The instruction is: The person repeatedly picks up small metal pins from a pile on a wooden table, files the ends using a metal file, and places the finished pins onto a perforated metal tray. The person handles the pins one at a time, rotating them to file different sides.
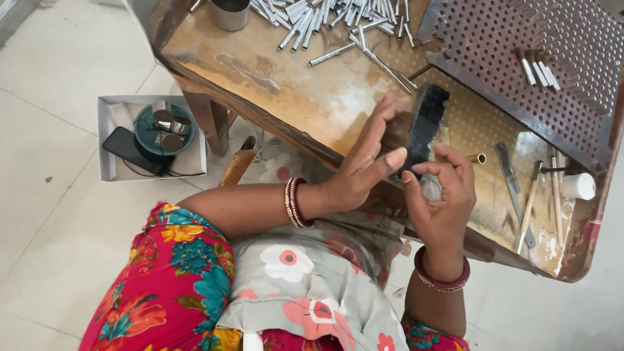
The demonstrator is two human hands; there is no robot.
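The left hand (361,167) lies flat against a black block (422,127) standing on the wooden table (278,77). The right hand (441,197) pinches the block's lower end. Metal tubes (339,7) lie heaped beside a steel cup (229,7); a perforated tray (533,50) leans nearby.

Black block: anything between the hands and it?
Nothing visible. The left hand lies open against the side of the black block, and the right hand grips its lower end. The loose metal tubes and the perforated tray lie farther back on the wooden table.
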